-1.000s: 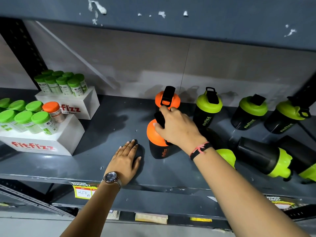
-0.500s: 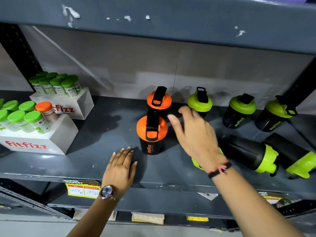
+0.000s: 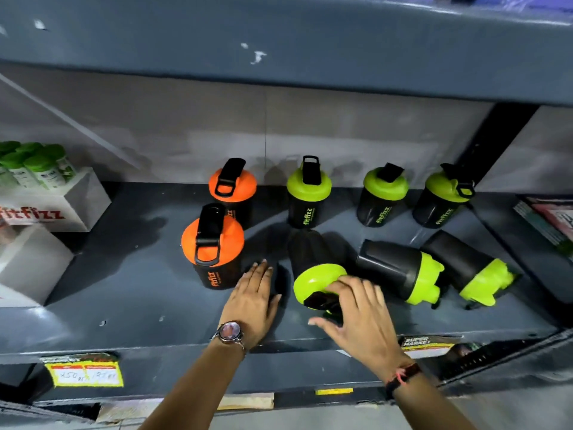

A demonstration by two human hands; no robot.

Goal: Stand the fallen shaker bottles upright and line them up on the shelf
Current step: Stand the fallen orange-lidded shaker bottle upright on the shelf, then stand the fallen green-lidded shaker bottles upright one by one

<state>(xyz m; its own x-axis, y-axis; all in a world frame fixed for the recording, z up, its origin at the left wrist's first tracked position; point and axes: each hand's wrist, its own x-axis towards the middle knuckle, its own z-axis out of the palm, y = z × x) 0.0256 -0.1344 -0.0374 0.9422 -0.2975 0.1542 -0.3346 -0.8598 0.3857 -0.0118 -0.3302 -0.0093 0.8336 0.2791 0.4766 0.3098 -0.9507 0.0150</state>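
While three green-lidded bottles lie on their sides at the front right of the shelf point(image 3: 130, 302), five others are seen standing upright. Along the back wall an orange-lidded bottle point(image 3: 232, 189) and three green-lidded bottles point(image 3: 308, 192) point(image 3: 383, 193) point(image 3: 443, 197) are set in a row, and a second orange-lidded bottle point(image 3: 212, 246) is stood in front of the first, nearer the shelf edge. The nearest fallen bottle point(image 3: 313, 268) is laid with its green lid toward the front edge and its black body pointing back. The right hand point(image 3: 359, 318) is placed over that lid with fingers spread and curved; the fingertips are seen touching the lid's right rim and the black flip cap, but a closed grasp is not shown. The left hand point(image 3: 252, 302) is laid flat and open on the shelf, palm down, between the front orange-lidded bottle and the fallen bottle, with nothing held. The other two fallen bottles point(image 3: 400, 271) point(image 3: 471, 268) are laid side by side further right, lids angled toward the front right. White display boxes point(image 3: 62, 203) with small tubs are kept at the far left.
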